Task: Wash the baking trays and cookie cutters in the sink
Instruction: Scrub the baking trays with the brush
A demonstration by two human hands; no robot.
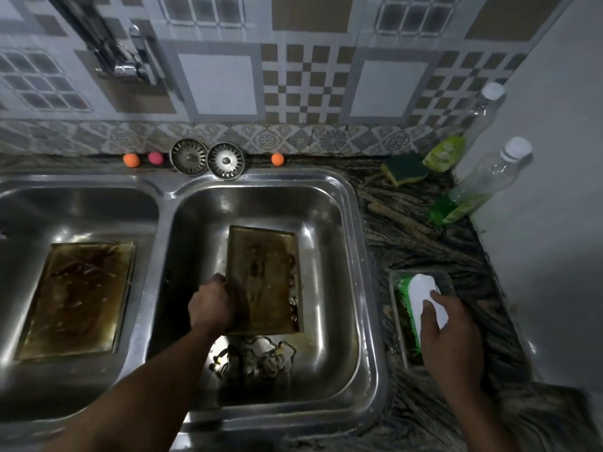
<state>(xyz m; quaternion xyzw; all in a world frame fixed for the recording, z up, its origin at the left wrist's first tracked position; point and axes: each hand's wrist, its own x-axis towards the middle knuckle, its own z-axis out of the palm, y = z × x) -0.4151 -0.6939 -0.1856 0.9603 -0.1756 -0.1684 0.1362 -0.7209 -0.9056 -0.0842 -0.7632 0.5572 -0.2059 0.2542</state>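
Baking tray (76, 298), dirty, lies flat in the left basin of the double sink (367, 272); a second baking tray (264, 278) stands tilted in the right basin, and your left hand (210, 305) grips its left edge. Cookie cutters (254, 355) lie piled just below it. Your right hand (447, 327) holds the white brush (424, 298) inside a small container (446, 282) on the counter (424, 243)

Feed dim, grey-green cast. Light comes from overhead: I see hard glints on the sink (354, 223) rim and basin walls. White scrub brush (421, 288) nearly blown out; stains on the baking tray (264, 275) read muddy. Corners fall dark. Wide-angle bending bows the tiled wall (222, 83) and surface (424, 249). Tap (130, 57) smeared; detail soft everywhere.
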